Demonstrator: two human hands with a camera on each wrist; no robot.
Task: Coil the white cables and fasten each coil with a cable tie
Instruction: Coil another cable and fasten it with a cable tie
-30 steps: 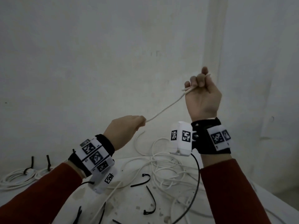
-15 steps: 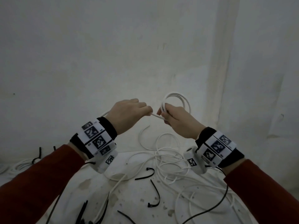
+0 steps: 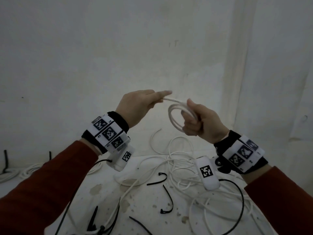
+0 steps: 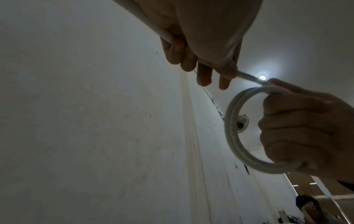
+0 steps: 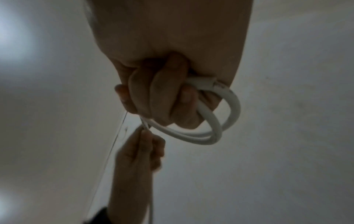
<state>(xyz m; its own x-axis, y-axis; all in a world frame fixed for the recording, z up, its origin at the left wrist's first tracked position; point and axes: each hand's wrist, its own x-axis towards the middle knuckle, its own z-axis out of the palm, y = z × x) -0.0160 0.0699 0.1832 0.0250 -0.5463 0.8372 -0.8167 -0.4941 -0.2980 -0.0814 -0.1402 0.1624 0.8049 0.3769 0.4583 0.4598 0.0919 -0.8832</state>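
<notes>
Down at the near edge of the bench (image 3: 105, 199), which is white and speckled with brownish spots, a bunch of loose black cable ties (image 3: 101, 223) lie scattered, and a couple more curled ones (image 3: 167, 199) sit a bit further in, just beside the tangle of loose white cables (image 3: 179, 167) sprawled across the middle. A thin black wire (image 3: 240, 206) loops over that tangle on the right side. Off at the far left there's what looks like another white bundle (image 3: 15, 172) with black tie ends sticking up, too small to be sure. Both arms are in dark red sleeves (image 3: 42, 189), each wrist wearing a black band with white blocks printed with black-and-white square marker codes (image 3: 108, 131); no readable writing on any of it. Up above the bench, the right hand (image 3: 201, 122) has its grip wrapped tight around a small coil (image 3: 176, 116) of the white cable, a few loops held in the air with the fingers curled through them. The left hand (image 3: 140, 106) is just beside it, thumb and fingers pinching the straight run of cable that feeds into the coil; in the left wrist view that run passes back along under the palm. Nothing sits between the two hands except that short stretch of cable. Behind everything is a plain whitish wall (image 3: 101, 56), and the left wrist view catches a lit ceiling lamp (image 4: 261, 77).
</notes>
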